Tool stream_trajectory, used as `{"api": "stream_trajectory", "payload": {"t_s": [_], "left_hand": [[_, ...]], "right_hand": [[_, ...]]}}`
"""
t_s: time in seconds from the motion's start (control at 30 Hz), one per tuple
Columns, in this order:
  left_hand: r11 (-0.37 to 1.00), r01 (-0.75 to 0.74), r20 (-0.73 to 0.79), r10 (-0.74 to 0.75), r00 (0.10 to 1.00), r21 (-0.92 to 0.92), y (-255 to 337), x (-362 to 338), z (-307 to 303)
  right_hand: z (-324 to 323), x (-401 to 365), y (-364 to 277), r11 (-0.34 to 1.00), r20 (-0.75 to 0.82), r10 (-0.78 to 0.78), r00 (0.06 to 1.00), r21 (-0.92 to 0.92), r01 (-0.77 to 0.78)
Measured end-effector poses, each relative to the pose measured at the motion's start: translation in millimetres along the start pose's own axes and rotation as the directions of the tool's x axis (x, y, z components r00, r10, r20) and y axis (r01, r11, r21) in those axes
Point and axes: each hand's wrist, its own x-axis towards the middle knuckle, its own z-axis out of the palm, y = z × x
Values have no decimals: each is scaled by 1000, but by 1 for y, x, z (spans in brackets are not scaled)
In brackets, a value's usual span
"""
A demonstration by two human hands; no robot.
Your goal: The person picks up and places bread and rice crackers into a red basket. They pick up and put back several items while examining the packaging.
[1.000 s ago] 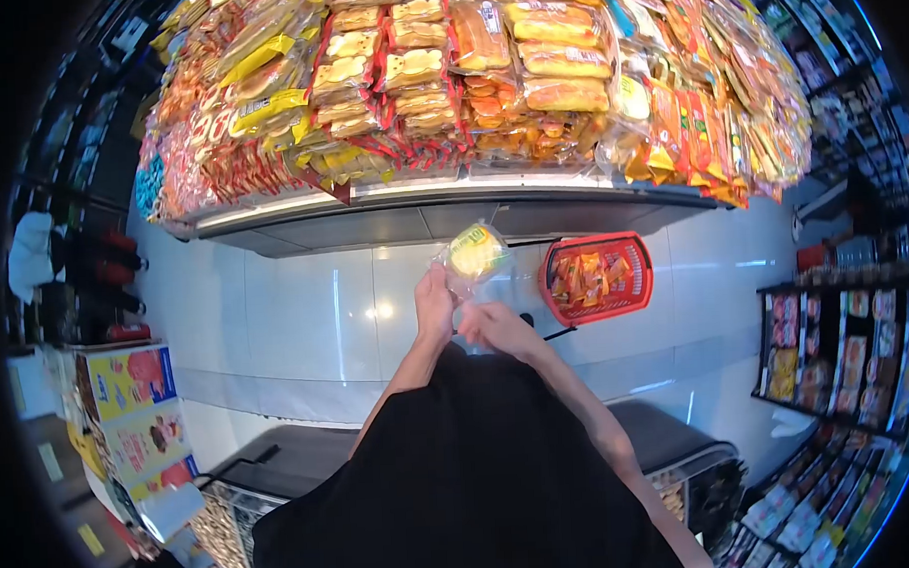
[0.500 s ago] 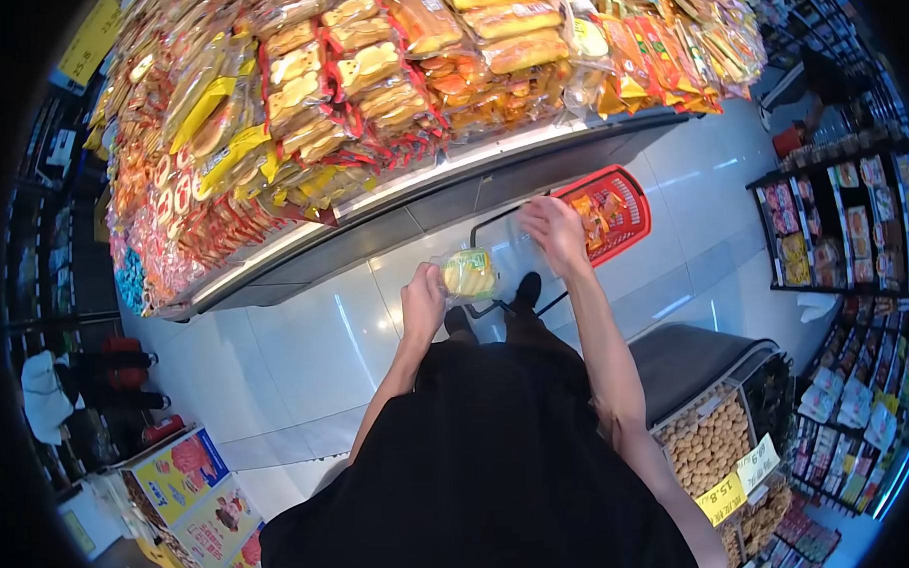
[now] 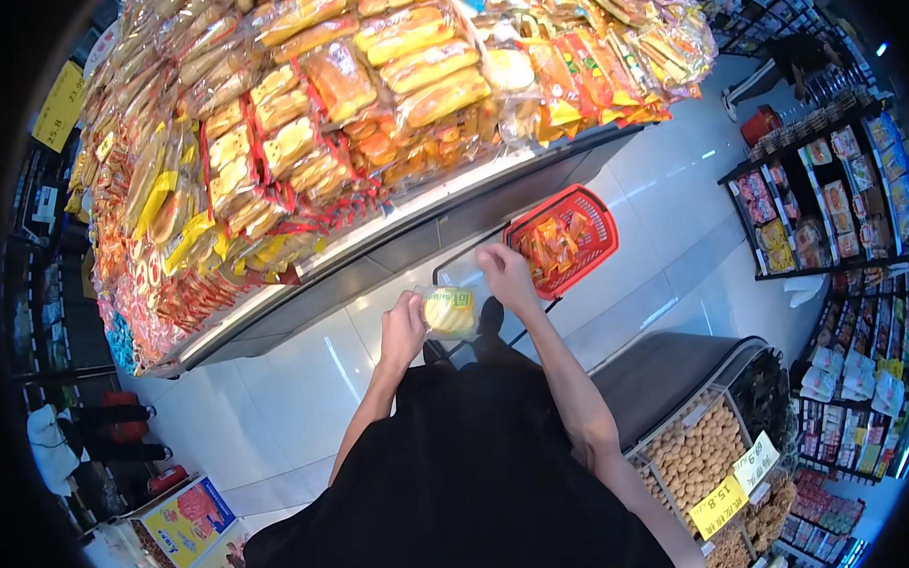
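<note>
R hand (image 3: 506, 275) is back down from the red basket (image 3: 563, 242), now just beside the clear snack pkt (image 3: 449, 311), grip can't tell. L hand (image 3: 404, 329) keeps pinching the pkt's edge in front of the chest, so both hands work it again

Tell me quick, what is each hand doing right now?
The left hand is closed on the clear packet.
The right hand is near the red basket; open or closed cannot be told.

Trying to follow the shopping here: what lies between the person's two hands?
A clear plastic packet of yellow food, held by the left hand, with the right hand just beyond it. The head view shows this.
</note>
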Motion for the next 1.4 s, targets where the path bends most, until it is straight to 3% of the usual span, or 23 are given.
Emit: {"api": "stream_trajectory", "payload": {"t_s": [0.07,0.13,0.2,0.27,0.33,0.4,0.47,0.53,0.6,0.67,0.73,0.8,0.83,0.87,0.9,0.93,0.97,1.0,1.03,1.07,1.23,1.3,1.4], "left_hand": [[1000,-21,-62,20,998,-14,10,12,11],[995,35,-42,-39,998,-89,30,28,21],[980,-36,-25,32,999,-195,43,46,36],[977,12,17,-9,1000,-211,55,60,48],[916,63,113,-20,993,-396,66,73,57],[868,114,138,-53,989,-484,75,82,61],[736,218,219,-97,971,-640,81,87,62],[736,198,167,-116,979,-647,62,90,66],[887,204,26,-213,977,-414,26,86,71],[955,246,-75,-261,962,-168,2,69,64],[943,306,-141,-323,936,-130,-75,43,68],[805,529,-193,-583,789,-267,-156,-2,75],[677,672,-219,-734,643,-299,-182,-29,74],[758,627,-197,-597,778,180,-261,-65,78],[406,913,-246,-881,403,40,-216,-80,69],[350,930,-272,-911,311,-109,-197,-102,68],[457,832,-218,-819,531,314,-206,-118,72],[484,560,-67,-714,697,673,-229,-143,74],[483,558,-59,-718,693,675,-230,-162,84],[656,361,25,-501,865,663,-217,-156,82],[691,261,111,-444,889,675,-207,-132,129],[705,213,156,-420,894,676,-245,-122,140],[732,148,234,-392,890,665,-256,-90,131]], "right_hand": [[-18,0,-9,997,67,-20,998,71,15],[-37,-1,-24,997,278,-76,958,6,77],[-56,5,-28,998,342,-55,938,-17,64],[-80,18,-36,998,411,-30,911,-42,52],[-109,33,-53,968,429,-25,903,237,-86],[-139,58,-69,975,462,18,887,187,-117],[-162,86,-84,987,296,-158,942,82,139],[-180,115,-107,997,106,-57,993,64,51],[-189,149,-123,952,-42,-38,998,303,49],[-178,193,-129,856,-291,-179,940,425,294],[-168,234,-132,853,-179,-131,975,481,203],[-158,252,-123,848,-68,-86,994,518,109],[-151,260,-116,971,-158,-238,958,-12,239],[-144,268,-111,795,-155,-413,897,-541,272],[-137,266,-108,745,-232,-581,780,-537,395],[-134,265,-109,739,-223,-587,778,-540,403],[-132,264,-110,721,-154,-597,788,-535,441],[-130,262,-111,705,-87,-600,795,-528,474],[-130,260,-111,688,-28,-585,811,-546,478],[-129,259,-109,690,-30,-578,816,-551,469],[-144,268,-126,682,135,-500,856,-547,485],[-149,269,-128,666,176,-496,851,-551,502],[-155,272,-128,649,221,-470,854,-569,504]]}}
